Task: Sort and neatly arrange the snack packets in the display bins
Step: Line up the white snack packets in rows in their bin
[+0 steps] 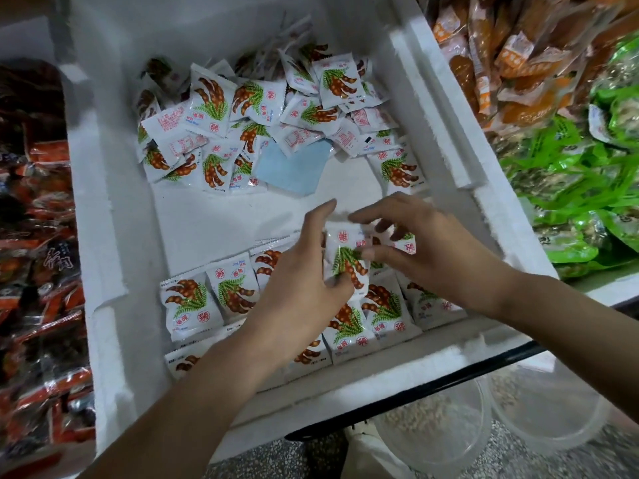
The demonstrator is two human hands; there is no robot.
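A white foam bin (114, 236) holds small white snack packets printed with brown pods and green leaves. A loose heap of them (242, 126) fills the far half. Neat rows of packets (193, 305) lie along the near wall. My left hand (301, 281) grips one packet (345, 257) upright above the near rows, thumb low on its front. My right hand (422, 243) pinches the same packet's right side, its other fingers spread over another packet (406, 243). A pale blue sheet (294, 171) lies on the bin floor under the heap's edge.
Red and black packets (38, 271) fill the bin on the left. Orange packets (511, 50) and green packets (587, 188) lie in bins on the right. Clear plastic tubs (484, 420) stand on the floor below the bin's near edge.
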